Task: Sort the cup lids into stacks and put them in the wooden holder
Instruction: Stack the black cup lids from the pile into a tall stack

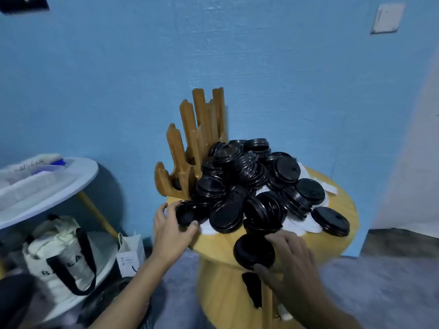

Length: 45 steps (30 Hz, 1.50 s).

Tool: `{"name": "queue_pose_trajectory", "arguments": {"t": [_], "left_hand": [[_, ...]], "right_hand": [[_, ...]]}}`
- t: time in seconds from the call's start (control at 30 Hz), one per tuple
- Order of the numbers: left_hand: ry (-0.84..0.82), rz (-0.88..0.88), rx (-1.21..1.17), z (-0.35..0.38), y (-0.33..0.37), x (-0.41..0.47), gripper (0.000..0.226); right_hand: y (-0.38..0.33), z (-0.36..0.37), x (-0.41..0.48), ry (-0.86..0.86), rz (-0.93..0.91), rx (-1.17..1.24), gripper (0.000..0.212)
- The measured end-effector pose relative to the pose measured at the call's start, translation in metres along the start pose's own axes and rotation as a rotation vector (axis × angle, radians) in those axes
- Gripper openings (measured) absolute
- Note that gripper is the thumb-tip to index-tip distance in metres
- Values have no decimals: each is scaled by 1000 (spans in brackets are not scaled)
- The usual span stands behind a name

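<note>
— Hands?
— We record the left hand [169, 230] curled round one black lid [190, 213]; the right hand [292, 264] pinches a second lid [254, 251] by its rim.
— The rest?
— We note the lid pile [249, 176] just beyond both hands, the wooden holder [190, 148] beyond the left.

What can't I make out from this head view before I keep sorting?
All in the head view:
- White lids: mostly buried under the black lid pile; count unknowable.
- Wooden holder: lower right side behind the pile; contents unclear.
- Right-hand lid: blurred, edges covered by fingers of the right hand; size unclear.
- Left-hand lid: near part covered by the left hand.
- Dark shape on the side of the table: blurred, partly behind the right hand.
</note>
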<state>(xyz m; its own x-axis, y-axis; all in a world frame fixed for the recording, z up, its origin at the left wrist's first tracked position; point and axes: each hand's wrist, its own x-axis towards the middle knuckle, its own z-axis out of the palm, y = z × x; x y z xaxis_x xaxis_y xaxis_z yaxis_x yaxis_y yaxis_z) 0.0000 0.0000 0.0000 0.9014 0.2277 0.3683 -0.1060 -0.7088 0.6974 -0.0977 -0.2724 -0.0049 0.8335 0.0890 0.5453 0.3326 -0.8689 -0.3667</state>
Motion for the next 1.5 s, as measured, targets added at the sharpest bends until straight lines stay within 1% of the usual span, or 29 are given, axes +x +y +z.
{"name": "queue_pose_trajectory", "arguments": {"t": [0.07, 0.1, 0.13, 0.17, 0.2, 0.23, 0.3, 0.4, 0.5, 0.67, 0.8, 0.97, 1.13, 1.23, 1.3, 1.37, 1.5], "left_hand": [[-49, -45, -82, -5, 1, 3, 63], [-83, -53, -101, -6, -1, 5, 62], [-119, -68, -127, -8, 1, 6, 60], [-145, -55, -129, -9, 1, 7, 57], [-165, -40, -127, -9, 0, 6, 53], [-174, -22, -126, -9, 0, 6, 49], [-186, 2, -110, -11, 0, 6, 39], [-168, 41, -94, -13, -2, 6, 25], [-122, 79, -94, -15, -3, 5, 17], [-85, 125, -145, -20, -3, 5, 24], [-67, 114, -141, -27, -2, 1, 22], [-59, 119, -179, -30, -8, -6, 27], [-42, 144, -222, -30, -10, -12, 32], [-35, 146, -247, -32, -9, -18, 34], [-30, 150, -264, -34, -7, -22, 35], [-24, 155, -266, -37, -6, -26, 35], [-15, 174, -253, -43, -4, -34, 36]], "right_hand": [[-6, 1, 1, -52, 4, -27, 53], [-9, 2, 0, -85, 17, -42, 56], [-9, 4, -1, -153, 33, -49, 62], [-10, 5, -2, -214, 57, -49, 68], [-10, 7, -3, -237, 67, -43, 72], [-10, 8, -2, -225, 74, -39, 71], [-12, 8, -1, -209, 80, -24, 64], [-16, 12, 1, -199, 92, -2, 48], [-20, 15, 2, -161, 95, 32, 42], [-21, 16, 3, -191, 77, 60, 46], [-20, 16, 2, -246, 61, 62, 51], [-26, 15, 2, -202, 57, 181, 46], [-34, 11, 2, -145, 57, 402, 38], [-41, 2, 5, -156, 104, 607, 37], [-45, -2, 6, -177, 119, 706, 42], [-47, -4, 8, -184, 118, 761, 46], [-54, -6, 14, -210, 115, 812, 46]]}}
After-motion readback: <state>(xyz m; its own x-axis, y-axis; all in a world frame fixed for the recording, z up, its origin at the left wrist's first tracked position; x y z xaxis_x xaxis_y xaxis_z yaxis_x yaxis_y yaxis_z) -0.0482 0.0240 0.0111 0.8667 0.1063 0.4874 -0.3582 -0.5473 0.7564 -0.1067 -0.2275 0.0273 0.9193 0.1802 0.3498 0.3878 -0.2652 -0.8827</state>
